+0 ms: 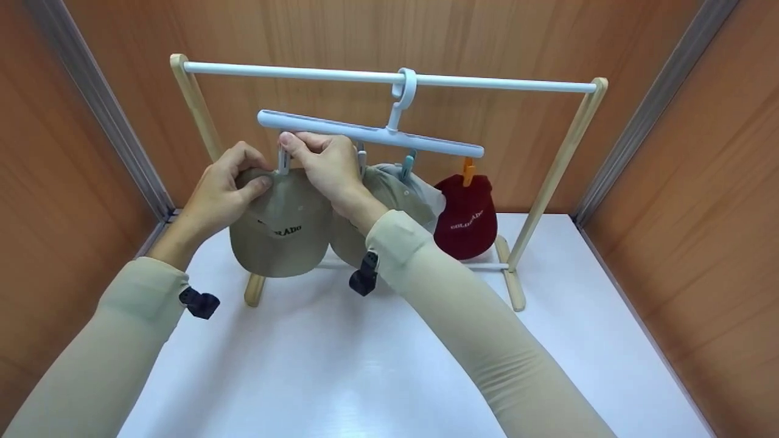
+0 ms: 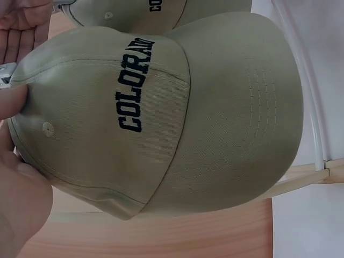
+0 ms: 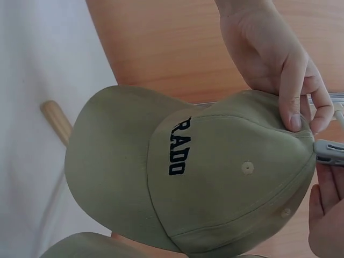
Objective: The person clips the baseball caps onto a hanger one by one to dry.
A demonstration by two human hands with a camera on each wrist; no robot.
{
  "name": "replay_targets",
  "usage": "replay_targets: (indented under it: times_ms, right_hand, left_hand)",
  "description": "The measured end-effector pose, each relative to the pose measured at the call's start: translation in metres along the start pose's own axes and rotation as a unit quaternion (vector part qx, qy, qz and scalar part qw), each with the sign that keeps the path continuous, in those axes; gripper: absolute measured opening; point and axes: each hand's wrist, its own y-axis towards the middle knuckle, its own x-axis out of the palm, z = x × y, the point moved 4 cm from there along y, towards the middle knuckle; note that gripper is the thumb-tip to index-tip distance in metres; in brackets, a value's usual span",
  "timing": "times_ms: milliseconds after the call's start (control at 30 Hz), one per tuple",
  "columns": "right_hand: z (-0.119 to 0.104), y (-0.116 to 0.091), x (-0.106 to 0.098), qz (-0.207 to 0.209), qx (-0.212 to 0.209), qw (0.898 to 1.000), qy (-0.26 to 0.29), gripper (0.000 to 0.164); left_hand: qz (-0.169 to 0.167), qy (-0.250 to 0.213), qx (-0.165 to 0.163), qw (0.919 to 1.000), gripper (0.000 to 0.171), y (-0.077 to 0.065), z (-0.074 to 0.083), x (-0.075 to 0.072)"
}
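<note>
An olive-beige baseball cap (image 1: pixel 283 249) lettered COLORADO hangs crown up at the left end of a pale blue hanger (image 1: pixel 341 128). My left hand (image 1: pixel 214 193) pinches the cap's crown at its upper left, thumb in front. With thumb and fingers, my right hand (image 1: pixel 331 167) grips the grey clip (image 1: pixel 283 162), whose lower end meets the top of the crown. In the right wrist view the clip (image 3: pixel 329 152) sits right at the crown's edge, beside the left thumb. The left wrist view shows the cap's brim (image 2: pixel 242 113) pointing away from the left hand (image 2: pixel 24 204).
A second olive cap (image 1: pixel 348 240), a pale grey cap (image 1: pixel 429 194) and a dark red cap (image 1: pixel 465 213) under an orange clip (image 1: pixel 468 172) hang further right. The hanger hooks over a white rail (image 1: pixel 292 73) between wooden legs (image 1: pixel 557 176). The white table (image 1: pixel 341 365) has wooden walls around it.
</note>
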Motion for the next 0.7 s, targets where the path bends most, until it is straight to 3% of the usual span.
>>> replay_targets:
  times_ms: [267,700]
  right_hand:
    - [0.0041,0.0002,0.0006,0.004,-0.006,1.000,-0.003,0.027]
    - [0.0046,0.0005,-0.0046,0.003,-0.003,1.000,0.018,0.026]
  left_hand:
    - [0.005,-0.007,0.008,0.9999,0.018,-0.0020,0.0007,-0.0004]
    - [0.020,-0.057,0.014,0.9981,0.015,0.0013,0.0070,0.0044]
